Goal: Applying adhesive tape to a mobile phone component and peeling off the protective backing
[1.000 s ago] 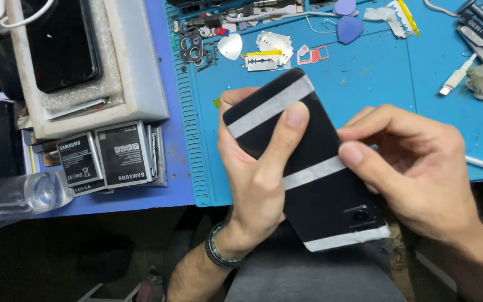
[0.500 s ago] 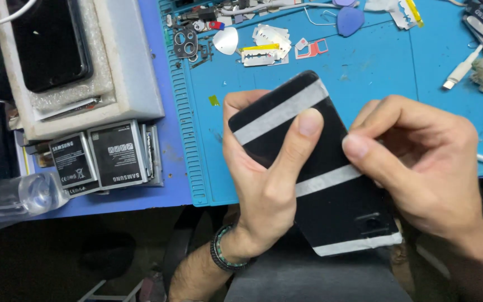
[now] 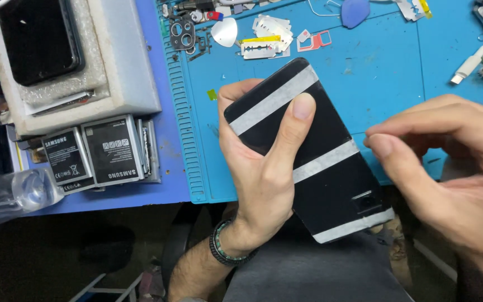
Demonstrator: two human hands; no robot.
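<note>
In the head view, the left hand (image 3: 264, 168) is gripping the phone (image 3: 314, 151) from below, thumb lying flat across its black face and the other fingers wrapping round the far edge, so the hand is closed on it. The phone is hanging tilted above the near edge of the blue mat (image 3: 375, 72), its lower corner reaching out past the mat towards the lap.

The right hand (image 3: 448, 168) is hovering just beside the phone's right edge, thumb and forefinger pinched narrow at the end of the middle tape strip (image 3: 325, 161); whether they are actually touching the tape I cannot tell.

Judging by its look, the phone is handling as a thin, stiff, fairly light slab with a smooth surface that is likely slippery and easily cracked. Holding it by the long edges, as the left hand is doing, seems safest, keeping pressure off the face.

It is showing as a black rectangle with three pale tape strips crossing it at a slant: one near the top, one at the middle, one along the bottom edge. A small square cut-out is sitting near the lower right corner.

Batteries (image 3: 96, 154) are lying well apart to the left, beside a grey foam block (image 3: 124, 67), and razor blades (image 3: 266, 39) are resting on the mat beyond the phone.
</note>
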